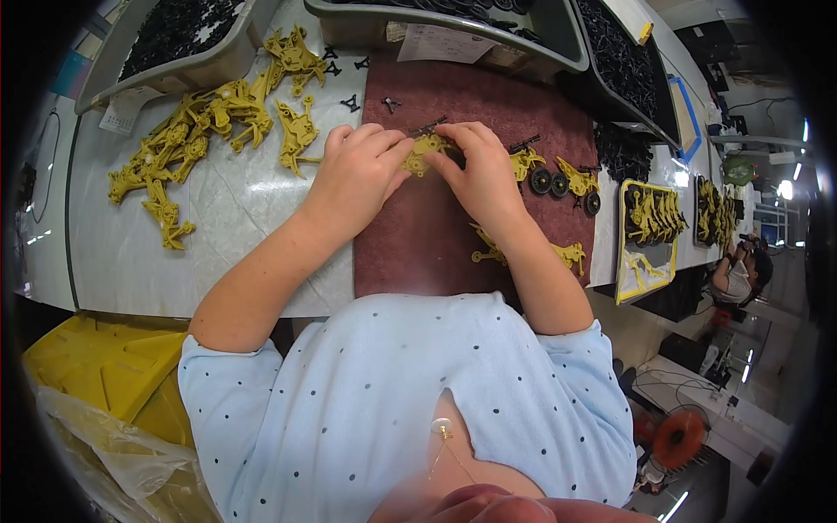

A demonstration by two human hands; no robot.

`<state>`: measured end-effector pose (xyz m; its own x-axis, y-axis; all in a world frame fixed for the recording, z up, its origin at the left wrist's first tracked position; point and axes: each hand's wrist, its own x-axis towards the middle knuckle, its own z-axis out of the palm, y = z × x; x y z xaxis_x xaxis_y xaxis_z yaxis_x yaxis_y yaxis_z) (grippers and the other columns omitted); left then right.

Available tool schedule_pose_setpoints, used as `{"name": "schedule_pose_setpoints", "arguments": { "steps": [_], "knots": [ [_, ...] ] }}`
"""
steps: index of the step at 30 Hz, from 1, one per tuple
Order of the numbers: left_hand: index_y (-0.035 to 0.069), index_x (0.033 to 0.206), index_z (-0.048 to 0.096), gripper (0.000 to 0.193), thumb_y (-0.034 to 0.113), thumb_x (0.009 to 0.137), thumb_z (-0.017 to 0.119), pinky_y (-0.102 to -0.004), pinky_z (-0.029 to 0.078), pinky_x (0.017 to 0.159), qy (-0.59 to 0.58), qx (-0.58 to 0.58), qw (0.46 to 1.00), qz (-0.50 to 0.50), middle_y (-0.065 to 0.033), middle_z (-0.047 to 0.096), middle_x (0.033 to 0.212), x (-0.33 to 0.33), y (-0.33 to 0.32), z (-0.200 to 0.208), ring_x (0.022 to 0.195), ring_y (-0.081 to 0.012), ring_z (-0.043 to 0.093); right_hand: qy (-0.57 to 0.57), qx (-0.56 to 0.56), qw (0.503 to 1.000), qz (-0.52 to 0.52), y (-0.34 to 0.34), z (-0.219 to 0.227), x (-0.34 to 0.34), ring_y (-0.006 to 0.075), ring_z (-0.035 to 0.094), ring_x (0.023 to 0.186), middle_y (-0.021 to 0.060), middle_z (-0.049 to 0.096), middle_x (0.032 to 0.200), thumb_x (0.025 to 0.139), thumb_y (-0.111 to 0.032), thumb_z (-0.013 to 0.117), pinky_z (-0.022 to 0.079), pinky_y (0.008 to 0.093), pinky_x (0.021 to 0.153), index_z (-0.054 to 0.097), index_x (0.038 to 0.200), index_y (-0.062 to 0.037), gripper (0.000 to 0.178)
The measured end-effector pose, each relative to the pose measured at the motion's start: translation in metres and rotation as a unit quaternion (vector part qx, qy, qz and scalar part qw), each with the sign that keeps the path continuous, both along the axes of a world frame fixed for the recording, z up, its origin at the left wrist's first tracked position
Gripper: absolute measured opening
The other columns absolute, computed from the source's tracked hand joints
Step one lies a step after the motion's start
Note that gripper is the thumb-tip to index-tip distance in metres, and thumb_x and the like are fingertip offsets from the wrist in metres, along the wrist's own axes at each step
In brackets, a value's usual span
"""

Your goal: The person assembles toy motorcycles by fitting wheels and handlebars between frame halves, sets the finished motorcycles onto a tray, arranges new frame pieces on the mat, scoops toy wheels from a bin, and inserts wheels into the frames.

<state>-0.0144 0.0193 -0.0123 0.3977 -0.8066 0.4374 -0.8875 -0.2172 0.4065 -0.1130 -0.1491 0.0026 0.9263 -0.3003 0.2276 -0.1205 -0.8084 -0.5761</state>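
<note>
Over the dark red mat [418, 248], both hands grip one yellow molded plastic part [422, 157]. My left hand [359, 170] has its fingers closed on the part's left side. On the other side, my right hand [479, 170] pinches it between thumb and fingers. A slim black piece [431, 125] shows at the part's far edge; whether it is attached I cannot tell. The fingers hide much of the part. Right of my right hand lie yellow parts with black wheels [540, 180]. More yellow parts [570, 255] sit beside and partly behind my right forearm.
A heap of yellow parts [187, 131] spreads over the table at left. Small black three-armed pieces [350, 103] lie by the mat. Grey bins [549, 54] of black parts line the back. A yellow-rimmed tray [647, 235] stands right; another person [741, 270] is farther off.
</note>
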Motion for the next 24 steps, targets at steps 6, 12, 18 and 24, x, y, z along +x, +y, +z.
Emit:
{"name": "schedule_pose_setpoints", "arguments": {
  "steps": [6, 12, 18, 24],
  "knots": [
    [0.005, 0.106, 0.065, 0.036, 0.012, 0.072, 0.075, -0.0402, 0.037, 0.091, 0.021, -0.026, 0.999, 0.006, -0.0039, 0.064, 0.105, 0.002, -0.001, 0.004, 0.103, -0.0209, 0.057, -0.001, -0.009, 1.0, -0.003, -0.003, 0.004, 0.005, 0.0308, 0.059, 0.098, 0.0123, 0.064, 0.103, 0.079, -0.015, 0.073, 0.047, 0.0388, 0.086, 0.065, 0.106, -0.0011, 0.032],
    [0.006, 0.105, 0.066, 0.036, 0.013, 0.072, 0.075, -0.0402, 0.038, 0.09, 0.012, -0.006, 1.0, 0.009, -0.0036, 0.063, 0.104, 0.0, -0.002, 0.001, 0.101, -0.0204, 0.057, -0.011, -0.028, 1.0, 0.007, -0.002, -0.003, 0.004, 0.031, 0.058, 0.098, 0.0103, 0.064, 0.102, 0.077, -0.017, 0.074, 0.044, 0.0418, 0.088, 0.066, 0.105, -0.0038, 0.032],
    [0.005, 0.103, 0.067, 0.034, 0.012, 0.071, 0.075, -0.0386, 0.038, 0.089, 0.016, -0.008, 1.0, 0.018, -0.0039, 0.064, 0.104, -0.001, -0.003, 0.0, 0.1, -0.0206, 0.058, -0.02, -0.025, 0.999, 0.009, -0.004, -0.009, 0.006, 0.0311, 0.058, 0.097, 0.0102, 0.064, 0.102, 0.074, -0.017, 0.076, 0.044, 0.0413, 0.087, 0.066, 0.105, -0.0041, 0.035],
    [0.005, 0.102, 0.067, 0.034, 0.009, 0.069, 0.074, -0.0377, 0.039, 0.087, 0.001, -0.022, 0.999, 0.023, -0.0049, 0.065, 0.103, -0.006, -0.006, 0.0, 0.099, -0.0207, 0.058, -0.021, -0.019, 1.0, 0.002, -0.003, -0.011, 0.004, 0.0327, 0.058, 0.098, 0.011, 0.063, 0.104, 0.072, -0.024, 0.079, 0.046, 0.0421, 0.085, 0.065, 0.107, -0.0047, 0.043]
  ]
}}
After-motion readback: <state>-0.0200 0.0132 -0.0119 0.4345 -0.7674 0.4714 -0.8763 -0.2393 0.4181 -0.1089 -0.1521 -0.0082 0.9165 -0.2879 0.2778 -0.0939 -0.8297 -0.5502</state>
